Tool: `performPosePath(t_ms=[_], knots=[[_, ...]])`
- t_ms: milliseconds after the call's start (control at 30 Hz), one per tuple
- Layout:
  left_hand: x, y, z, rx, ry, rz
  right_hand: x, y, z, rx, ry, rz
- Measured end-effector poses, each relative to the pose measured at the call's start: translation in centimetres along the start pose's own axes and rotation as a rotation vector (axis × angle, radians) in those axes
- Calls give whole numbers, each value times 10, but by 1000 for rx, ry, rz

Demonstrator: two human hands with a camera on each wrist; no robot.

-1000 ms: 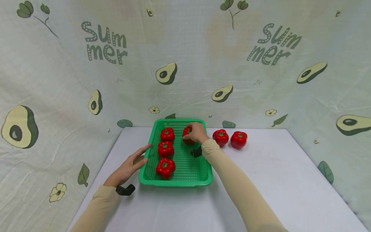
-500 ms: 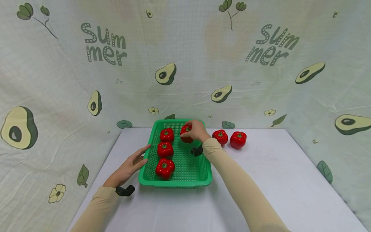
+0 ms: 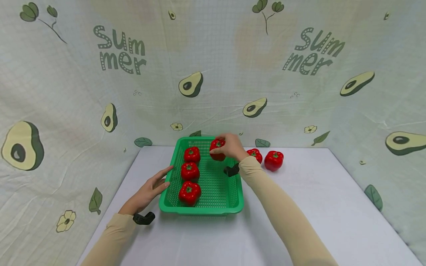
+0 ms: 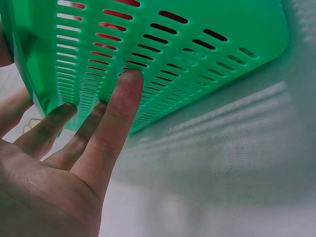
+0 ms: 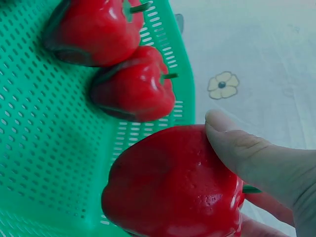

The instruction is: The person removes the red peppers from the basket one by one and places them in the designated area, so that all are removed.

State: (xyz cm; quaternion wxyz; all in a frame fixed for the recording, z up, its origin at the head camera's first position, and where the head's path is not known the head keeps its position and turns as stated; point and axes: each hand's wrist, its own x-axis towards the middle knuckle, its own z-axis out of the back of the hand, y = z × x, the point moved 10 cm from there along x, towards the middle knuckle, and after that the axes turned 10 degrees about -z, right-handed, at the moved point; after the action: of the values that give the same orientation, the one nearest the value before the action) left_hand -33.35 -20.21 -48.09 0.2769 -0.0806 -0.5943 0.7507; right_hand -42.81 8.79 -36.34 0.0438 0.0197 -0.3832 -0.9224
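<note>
My right hand (image 3: 232, 147) grips a red bell pepper (image 3: 217, 150) over the back right part of a green plastic basket (image 3: 201, 211). In the right wrist view the thumb lies on one side of this bell pepper (image 5: 170, 182), with fingers partly hidden behind it. My left hand (image 3: 149, 190) is at the basket's left side. Its extended fingers touch the slotted outer wall (image 4: 163, 49) in the left wrist view. Inside the basket, three more red bell peppers (image 3: 190, 171) form a row along the left.
Two red bell peppers (image 3: 274, 160) stand on the white table (image 3: 299, 199) to the right of the basket; my right hand and sleeve partly cover the nearer one (image 3: 255, 154). A printed cloth (image 3: 219, 66) hangs behind and at both sides.
My right hand has raised the bell pepper, shifting it slightly left and then back right. My left hand and the basket have stayed in place.
</note>
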Motion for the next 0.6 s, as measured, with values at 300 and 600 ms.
performPosePath(t_ms=[300,600], knots=[[0,1,1,3,5,-5,-6,1,15,24,10,8],[1,-2,1,9,4,-16,-10,1,34,24,15,56]])
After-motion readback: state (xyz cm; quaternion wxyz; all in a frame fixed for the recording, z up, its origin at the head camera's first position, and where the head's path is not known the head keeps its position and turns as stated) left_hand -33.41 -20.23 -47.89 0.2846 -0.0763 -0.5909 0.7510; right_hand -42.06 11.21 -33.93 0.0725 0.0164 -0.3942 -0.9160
